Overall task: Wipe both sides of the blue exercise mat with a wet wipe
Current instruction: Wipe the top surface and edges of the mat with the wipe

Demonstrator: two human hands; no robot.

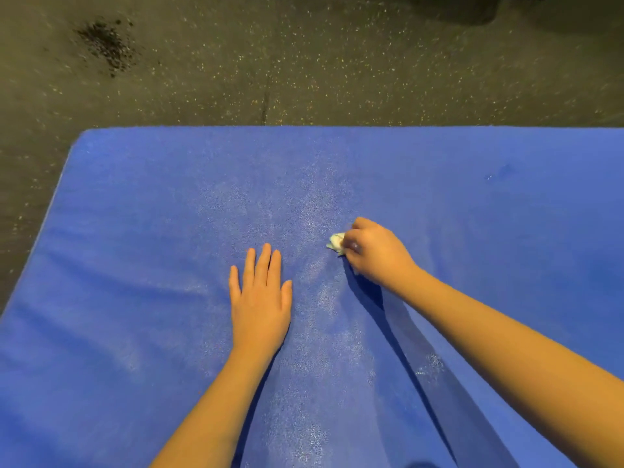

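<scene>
The blue exercise mat [135, 214] lies flat on the floor and fills most of the head view. A damp, shiny streak runs down its middle. My left hand [260, 298] rests flat on the mat with straight fingers, palm down. To its right, my right hand [374, 251] grips a crumpled white wet wipe [336, 242] and presses it against the mat. Only the wipe's left end shows beyond my fingers.
Dark speckled rubber floor [304, 62] lies beyond the mat's far edge and left corner. A dark patch of crumbs or dirt [108, 45] marks the floor at the far left. A dark object [472, 8] sits at the top right.
</scene>
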